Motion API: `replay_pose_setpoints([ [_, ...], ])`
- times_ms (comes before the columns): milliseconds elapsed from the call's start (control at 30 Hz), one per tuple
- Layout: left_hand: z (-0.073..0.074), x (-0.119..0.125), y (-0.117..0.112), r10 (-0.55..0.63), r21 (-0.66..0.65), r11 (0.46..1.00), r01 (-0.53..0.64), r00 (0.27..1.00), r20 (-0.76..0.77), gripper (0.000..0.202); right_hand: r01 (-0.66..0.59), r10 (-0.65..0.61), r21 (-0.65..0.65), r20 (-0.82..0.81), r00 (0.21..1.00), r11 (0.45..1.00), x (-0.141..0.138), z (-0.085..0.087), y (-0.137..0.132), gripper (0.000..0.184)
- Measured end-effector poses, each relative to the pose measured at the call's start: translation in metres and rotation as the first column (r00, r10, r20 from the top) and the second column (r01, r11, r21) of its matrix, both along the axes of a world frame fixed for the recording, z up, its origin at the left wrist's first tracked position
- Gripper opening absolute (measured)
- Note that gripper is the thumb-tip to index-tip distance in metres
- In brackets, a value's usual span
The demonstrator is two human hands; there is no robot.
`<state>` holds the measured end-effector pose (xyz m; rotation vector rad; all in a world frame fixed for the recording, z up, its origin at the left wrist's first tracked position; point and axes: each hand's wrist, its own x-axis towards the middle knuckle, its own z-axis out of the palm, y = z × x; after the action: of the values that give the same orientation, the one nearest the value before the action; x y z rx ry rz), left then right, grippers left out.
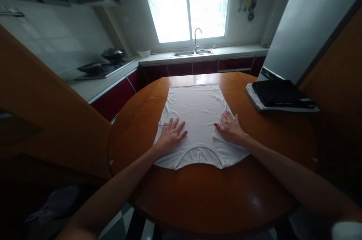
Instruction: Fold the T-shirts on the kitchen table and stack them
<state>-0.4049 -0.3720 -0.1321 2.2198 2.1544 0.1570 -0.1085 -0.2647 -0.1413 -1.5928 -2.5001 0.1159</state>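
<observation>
A white T-shirt (pixel 195 110) lies spread on the wooden table (pixel 209 191), its neckline toward me and its hem toward the window. My left hand (pixel 171 134) rests on the shirt's left side near the sleeve, fingers spread and palm down. On the right side, my right hand (pixel 229 127) lies flat on the cloth, fingers stretched out over some small folds. A small pale label shows inside the collar. Light wrinkles run across the body of the shirt.
Dark folded clothing (pixel 283 93) lies on a pale stack at the table's right. Beyond stand a counter with a sink (pixel 192 53), a stove with pans (pixel 113 54), and a tall fridge (pixel 305 17). A wooden door or panel (pixel 42 112) borders the left.
</observation>
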Motion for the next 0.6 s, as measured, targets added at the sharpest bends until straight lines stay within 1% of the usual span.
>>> replay_pose_setpoints([
  [100, 0.001, 0.000, 0.001, 0.006, 0.042, 0.999, -0.006, 1.000, 0.004, 0.061, -0.039, 0.044, 0.104, -0.045, 0.998, 0.994, 0.000, 0.004, -0.003, 0.077],
  [133, 0.000, 0.000, 0.001, 0.005, 0.058, 0.998, -0.005, 1.000, 0.001, 0.060, -0.064, 0.070, 0.115, -0.048, 0.996, 0.991, 0.000, 0.004, -0.004, 0.075],
  [200, -0.001, 0.001, 0.001, -0.001, 0.073, 0.997, 0.002, 1.000, -0.003, 0.058, -0.108, 0.111, 0.077, -0.028, 0.993, 0.991, -0.001, 0.003, -0.005, 0.074],
  [300, -0.004, 0.003, 0.001, -0.010, 0.047, 0.999, 0.010, 1.000, -0.011, 0.060, -0.129, 0.129, -0.017, 0.014, 0.992, 0.992, -0.003, -0.002, -0.006, 0.073],
  [333, -0.005, 0.003, 0.001, -0.010, 0.033, 0.999, 0.010, 1.000, -0.012, 0.061, -0.124, 0.125, -0.030, 0.017, 0.992, 0.992, -0.003, -0.003, -0.006, 0.073],
  [400, -0.007, 0.004, 0.000, -0.008, 0.017, 1.000, 0.009, 1.000, -0.007, 0.063, -0.117, 0.117, -0.017, 0.003, 0.993, 0.993, -0.004, -0.005, -0.007, 0.073],
  [500, -0.006, 0.005, 0.000, -0.012, 0.031, 0.999, 0.012, 1.000, 0.014, 0.062, -0.134, 0.136, 0.043, -0.060, 0.989, 0.990, -0.005, -0.001, -0.009, 0.066],
  [600, 0.003, 0.003, 0.002, -0.047, 0.080, 0.996, 0.041, 0.997, 0.067, 0.059, -0.166, 0.182, 0.102, -0.181, 0.966, 0.981, -0.002, 0.011, -0.007, 0.052],
])
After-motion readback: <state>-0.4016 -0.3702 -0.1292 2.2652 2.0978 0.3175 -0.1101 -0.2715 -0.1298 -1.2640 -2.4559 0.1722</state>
